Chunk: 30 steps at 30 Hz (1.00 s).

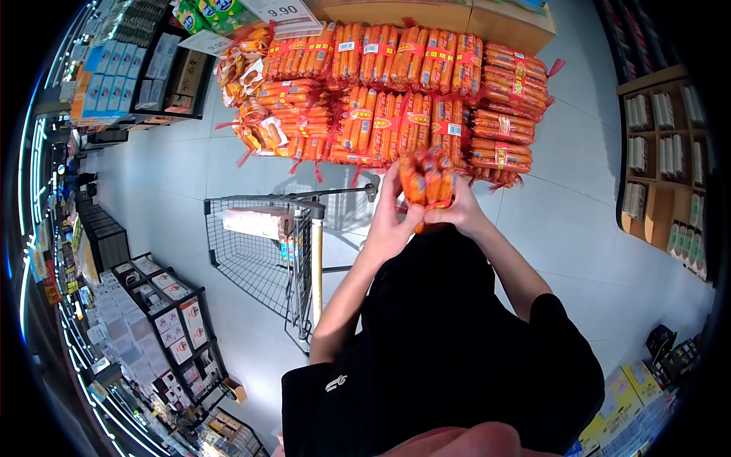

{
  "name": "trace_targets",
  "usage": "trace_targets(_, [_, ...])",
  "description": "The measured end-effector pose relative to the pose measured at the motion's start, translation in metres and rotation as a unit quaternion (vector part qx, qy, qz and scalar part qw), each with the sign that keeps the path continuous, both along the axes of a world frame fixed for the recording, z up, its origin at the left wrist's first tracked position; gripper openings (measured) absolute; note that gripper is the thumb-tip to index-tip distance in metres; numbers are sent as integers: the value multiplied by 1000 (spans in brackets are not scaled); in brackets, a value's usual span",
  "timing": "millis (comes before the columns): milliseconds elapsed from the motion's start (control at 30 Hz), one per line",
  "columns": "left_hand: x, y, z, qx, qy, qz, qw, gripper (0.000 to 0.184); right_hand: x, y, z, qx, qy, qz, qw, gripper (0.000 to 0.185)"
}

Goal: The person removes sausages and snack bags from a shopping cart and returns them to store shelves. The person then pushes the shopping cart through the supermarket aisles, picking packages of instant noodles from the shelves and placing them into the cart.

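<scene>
Both my hands hold a netted bundle of orange sausages (428, 181) in front of my chest. My left hand (394, 217) is wrapped round its left side, thumb toward the bottom. Round the right and lower side curls my right hand (463, 211), partly hidden by the bundle. Just beyond it, a large display of sausage packs (381, 122) is stacked in rows, in red netting with red and yellow labels. The bundle overlaps the display's front edge in view, and I cannot tell whether they touch.
A wire shopping cart (255, 236) stands to my left with a white package (257, 222) inside. A price sign (282, 15) reading 9.90 rises behind the display. Wooden shelves (659, 152) line the right; black shelving with boxes (171, 324) is at lower left.
</scene>
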<state>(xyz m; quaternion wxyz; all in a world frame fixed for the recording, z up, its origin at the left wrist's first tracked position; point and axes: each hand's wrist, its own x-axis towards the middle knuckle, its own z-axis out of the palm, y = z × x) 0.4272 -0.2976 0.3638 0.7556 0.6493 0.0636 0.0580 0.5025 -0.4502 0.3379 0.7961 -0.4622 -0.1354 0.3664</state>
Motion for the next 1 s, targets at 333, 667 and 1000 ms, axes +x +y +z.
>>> trace_targets(333, [-24, 4, -24, 164, 116, -178, 963, 48, 70, -95, -29, 175, 154, -365, 901, 57])
trace_targets(667, [-30, 2, -31, 180, 130, -191, 956, 45, 111, -94, -51, 155, 197, -403, 880, 47])
trace_targets(1000, [-35, 6, -33, 160, 135, -170, 963, 43, 109, -56, -59, 53, 349, -487, 799, 47])
